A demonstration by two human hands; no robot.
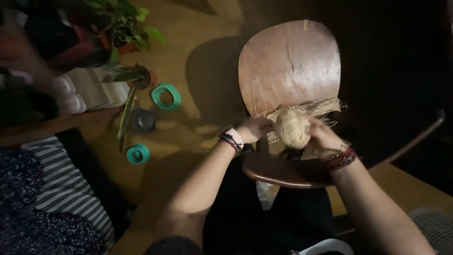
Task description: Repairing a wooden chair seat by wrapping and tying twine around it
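Fingers of both hands around pale fibre ball (pixel 291 127), left hand (pixel 255 128), right hand (pixel 323 134).

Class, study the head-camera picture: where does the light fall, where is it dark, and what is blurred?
Head view: warm light falls on the wooden chair back, which shows a soft sheen, and on the straw bundle between the left hand and right hand; the right side is near black; the top left corner is blurred; long shadows cross the floor.

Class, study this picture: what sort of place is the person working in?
Probably a room at home: a curved wooden chair, potted green plants on the wooden floor, and striped fabric.
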